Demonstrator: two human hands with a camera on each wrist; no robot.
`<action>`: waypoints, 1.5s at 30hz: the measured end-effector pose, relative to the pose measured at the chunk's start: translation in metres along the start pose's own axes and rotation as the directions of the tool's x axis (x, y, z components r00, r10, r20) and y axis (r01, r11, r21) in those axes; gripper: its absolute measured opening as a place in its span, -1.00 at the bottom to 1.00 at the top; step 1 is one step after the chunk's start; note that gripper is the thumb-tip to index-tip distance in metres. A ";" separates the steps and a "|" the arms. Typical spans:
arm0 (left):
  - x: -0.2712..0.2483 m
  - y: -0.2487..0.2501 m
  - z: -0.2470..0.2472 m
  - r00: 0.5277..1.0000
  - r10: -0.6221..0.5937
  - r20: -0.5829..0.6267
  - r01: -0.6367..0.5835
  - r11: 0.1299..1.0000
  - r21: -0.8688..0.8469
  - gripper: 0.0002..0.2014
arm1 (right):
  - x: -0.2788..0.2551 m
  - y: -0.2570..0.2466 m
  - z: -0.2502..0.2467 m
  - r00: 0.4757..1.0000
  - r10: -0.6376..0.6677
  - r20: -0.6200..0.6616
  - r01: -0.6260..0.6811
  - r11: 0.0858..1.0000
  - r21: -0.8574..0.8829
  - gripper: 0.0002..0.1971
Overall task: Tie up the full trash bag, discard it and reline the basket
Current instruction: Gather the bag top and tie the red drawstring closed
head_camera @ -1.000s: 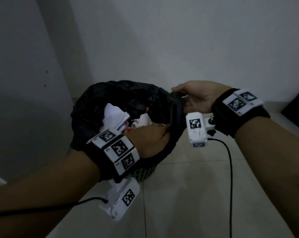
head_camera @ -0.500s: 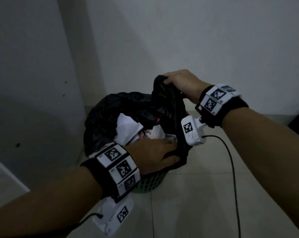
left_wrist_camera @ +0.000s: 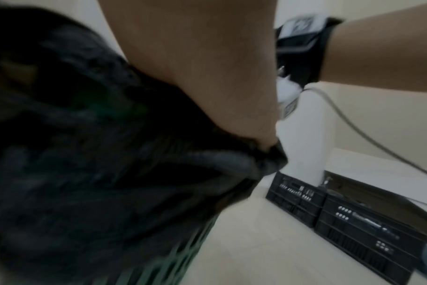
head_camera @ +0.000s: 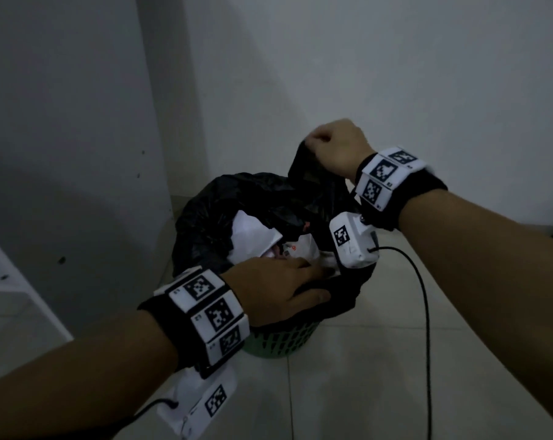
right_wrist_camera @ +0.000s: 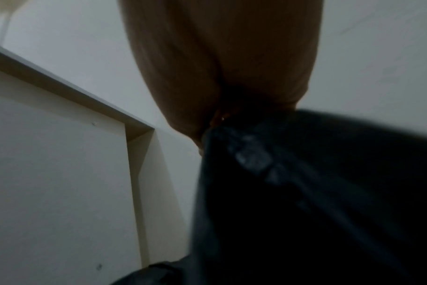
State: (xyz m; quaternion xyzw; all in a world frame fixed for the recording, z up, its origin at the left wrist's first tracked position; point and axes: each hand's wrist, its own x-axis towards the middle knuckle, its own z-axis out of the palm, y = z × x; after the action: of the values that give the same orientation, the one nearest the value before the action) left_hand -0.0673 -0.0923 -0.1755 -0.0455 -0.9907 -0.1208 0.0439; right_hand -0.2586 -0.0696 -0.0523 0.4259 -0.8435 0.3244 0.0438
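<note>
Black trash bag (head_camera: 253,201) sits in green basket (head_camera: 278,342), untied, trash showing. Right hand (head_camera: 335,147) grip fisted on raised edge; left hand (head_camera: 278,289) grip pinches near edge. Tying, discarding, relining remain.

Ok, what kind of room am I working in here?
Probably a corner of a home or small office utility space. A green plastic waste basket lined with a black trash bag stands on a pale tiled floor by bare white walls, with black plastic crates stacked nearby.
</note>
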 end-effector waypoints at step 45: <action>0.022 -0.117 -0.124 0.298 -0.740 -0.602 0.327 0.672 -0.664 -0.75 | -0.045 -0.001 -0.077 0.940 -0.114 -0.321 0.211 0.935 0.286 -0.88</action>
State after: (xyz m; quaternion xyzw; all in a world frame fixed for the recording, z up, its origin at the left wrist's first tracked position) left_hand -0.0913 -0.2342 -0.0814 0.3539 -0.7379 -0.3432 0.4610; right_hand -0.2452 0.0060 -0.0069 0.4422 -0.7257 0.5109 0.1291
